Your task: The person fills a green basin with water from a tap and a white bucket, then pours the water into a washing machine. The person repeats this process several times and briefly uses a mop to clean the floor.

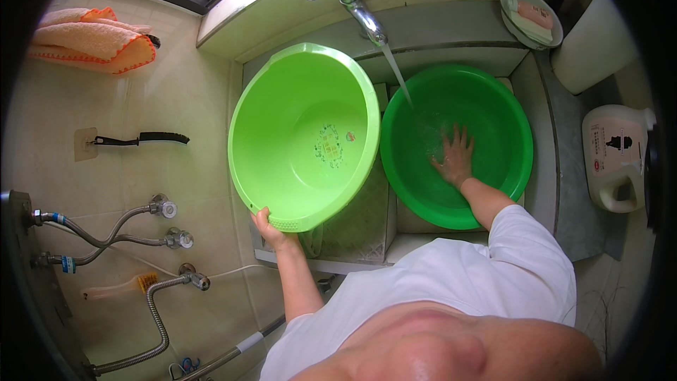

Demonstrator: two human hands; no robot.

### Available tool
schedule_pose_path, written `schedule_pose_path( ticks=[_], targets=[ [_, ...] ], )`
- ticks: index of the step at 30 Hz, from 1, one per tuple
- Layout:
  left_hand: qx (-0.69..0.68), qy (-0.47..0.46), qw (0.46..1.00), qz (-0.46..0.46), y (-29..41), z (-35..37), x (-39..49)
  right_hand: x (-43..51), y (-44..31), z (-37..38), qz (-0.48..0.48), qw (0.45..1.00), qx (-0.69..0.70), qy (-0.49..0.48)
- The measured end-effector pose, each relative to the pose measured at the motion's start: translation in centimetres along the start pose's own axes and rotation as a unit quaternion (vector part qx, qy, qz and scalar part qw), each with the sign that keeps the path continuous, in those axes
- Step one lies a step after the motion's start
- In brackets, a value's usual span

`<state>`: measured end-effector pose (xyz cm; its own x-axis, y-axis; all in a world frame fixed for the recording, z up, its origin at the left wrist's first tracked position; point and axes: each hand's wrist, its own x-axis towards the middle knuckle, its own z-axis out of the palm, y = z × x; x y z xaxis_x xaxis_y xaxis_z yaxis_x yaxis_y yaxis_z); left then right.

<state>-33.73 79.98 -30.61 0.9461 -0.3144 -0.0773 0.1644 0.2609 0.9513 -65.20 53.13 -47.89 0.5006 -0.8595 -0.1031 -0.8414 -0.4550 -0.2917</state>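
Note:
My left hand (270, 230) grips the near rim of a light green plastic basin (275, 132), which leans over the counter left of the sink. A printed pattern marks its bottom. My right hand (456, 157) is spread, fingers apart, in the water inside a dark green plastic basin (492, 111) that stands in the sink. From the chrome faucet (373, 26) a stream of water falls into this darker basin, left of my fingers. Nothing shows in my right hand.
Along the right side are a bowl with a pink bottle (534, 13) and a large jug (613, 156). On the left wall hang an orange-edged towel (100, 45) and a black brush (158, 138), above braided hoses (127, 222) and valves (180, 239). A tiled sink wall (531, 100) borders the dark basin.

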Motion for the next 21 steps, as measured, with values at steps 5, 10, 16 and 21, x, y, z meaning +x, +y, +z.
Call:
schedule_pose_path(
  ticks=[5, 10, 16, 21],
  targets=[
    [0.012, -0.001, 1.000, 0.011, -0.10, 0.29, 0.01, 0.11, 0.14, 0.11, -0.002, 1.000, -0.020, -0.010],
    [-0.003, 0.000, 1.000, 0.005, 0.03, 0.35, -0.06, 0.01, 0.17, 0.14, -0.002, 1.000, -0.011, -0.002],
    [-0.016, 0.001, 1.000, -0.005, 0.24, 0.53, -0.31, 0.09, -0.13, -0.21, 0.007, 1.000, -0.012, -0.010],
    [-0.023, 0.003, 1.000, -0.014, 0.16, 0.22, -0.09, 0.05, 0.06, 0.21, 0.002, 1.000, -0.012, 0.006]
  ],
)
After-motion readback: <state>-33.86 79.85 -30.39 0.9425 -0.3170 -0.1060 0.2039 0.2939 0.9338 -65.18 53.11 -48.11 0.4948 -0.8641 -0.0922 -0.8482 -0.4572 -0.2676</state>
